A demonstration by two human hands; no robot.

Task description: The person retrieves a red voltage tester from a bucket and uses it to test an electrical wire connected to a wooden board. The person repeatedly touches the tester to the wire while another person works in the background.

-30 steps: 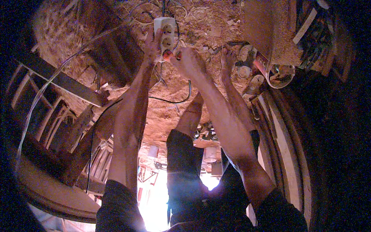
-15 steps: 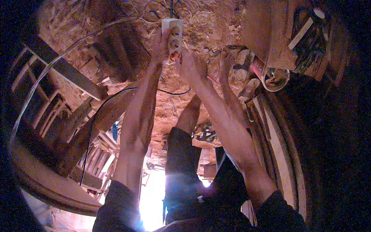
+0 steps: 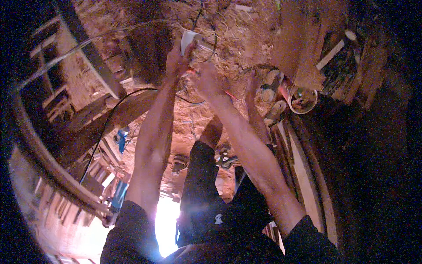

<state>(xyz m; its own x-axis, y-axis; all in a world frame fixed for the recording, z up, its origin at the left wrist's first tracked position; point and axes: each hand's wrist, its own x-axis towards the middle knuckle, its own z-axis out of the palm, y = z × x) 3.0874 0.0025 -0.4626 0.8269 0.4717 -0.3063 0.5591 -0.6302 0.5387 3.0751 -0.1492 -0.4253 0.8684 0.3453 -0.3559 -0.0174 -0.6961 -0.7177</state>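
The white power strip (image 3: 189,42) is in the left hand (image 3: 179,60), above the floor (image 3: 180,127) of wood shavings, near the top of the view. It stands tilted, a narrow side showing and the socket face turned right. The left hand is closed around its left edge and lower part, fingers across the front. The right hand (image 3: 207,81) is just below and to the right of the strip, fingers bent in. A small red part (image 3: 190,71) shows between the hands, at the right fingertips; blur prevents telling whether the right hand grips it.

A black lead (image 3: 196,20) runs up from the strip's upper end. A black cord (image 3: 115,105) passes behind the left forearm towards the right hand. Right of the right hand are a bare foot (image 3: 251,81), a sandal (image 3: 273,83) and a bucket (image 3: 285,91) with a pale rim. Planks (image 3: 296,160) extend below these.
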